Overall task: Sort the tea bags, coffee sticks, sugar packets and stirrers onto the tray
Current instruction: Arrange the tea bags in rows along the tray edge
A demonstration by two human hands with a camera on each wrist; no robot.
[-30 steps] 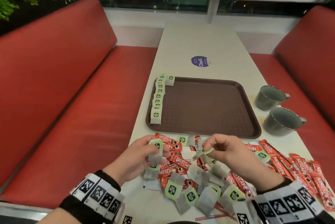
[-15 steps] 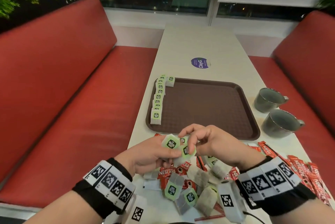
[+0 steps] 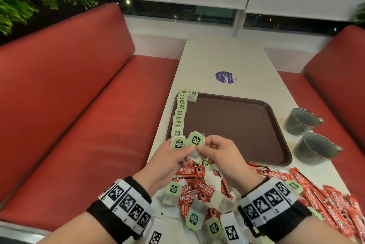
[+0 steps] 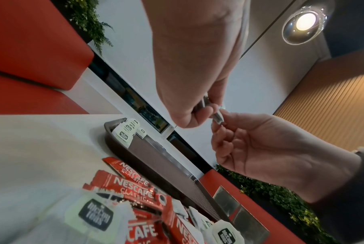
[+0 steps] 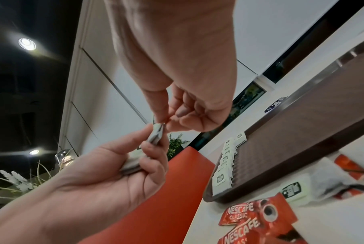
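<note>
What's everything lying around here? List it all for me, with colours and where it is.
tray: one, brown, mid-table
tea bags in row: several, green-labelled, along tray's left edge
loose tea bags: several, green-labelled, near table edge
coffee sticks: many, red, piled near edge and to the right
mugs: two, grey, right of tray
sticker: one, purple, beyond tray
benches: two, red, both sides
left hand: holds tea bags
right hand: pinches a tea bag
</note>
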